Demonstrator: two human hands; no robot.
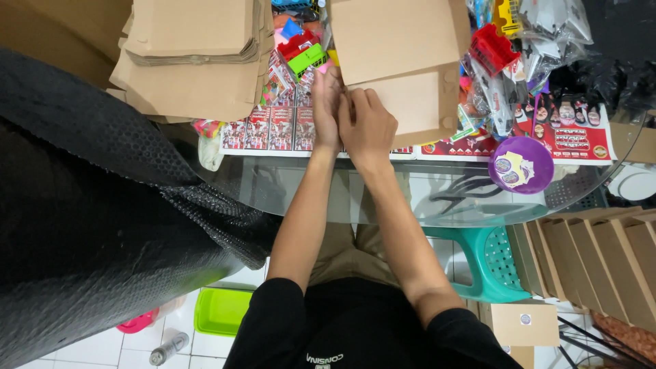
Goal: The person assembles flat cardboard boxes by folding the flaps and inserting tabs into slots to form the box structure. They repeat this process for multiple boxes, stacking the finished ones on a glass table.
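Note:
A flat brown cardboard box (403,48) lies on the glass table (437,191), partly folded, with a flap bent along its near side. My left hand (326,109) and my right hand (367,123) sit close together at the left edge of that flap, fingers pinching the cardboard. Both forearms reach up from my lap over the table's front edge. What the fingertips press on is hidden by the hands.
A stack of flat cardboard sheets (195,55) lies at the back left. Black bubble wrap (89,225) fills the left. Toy packs and printed cards (270,126) clutter the table. A purple bowl (523,164) holds stickers. Folded boxes (601,260) and a teal stool (488,263) stand right.

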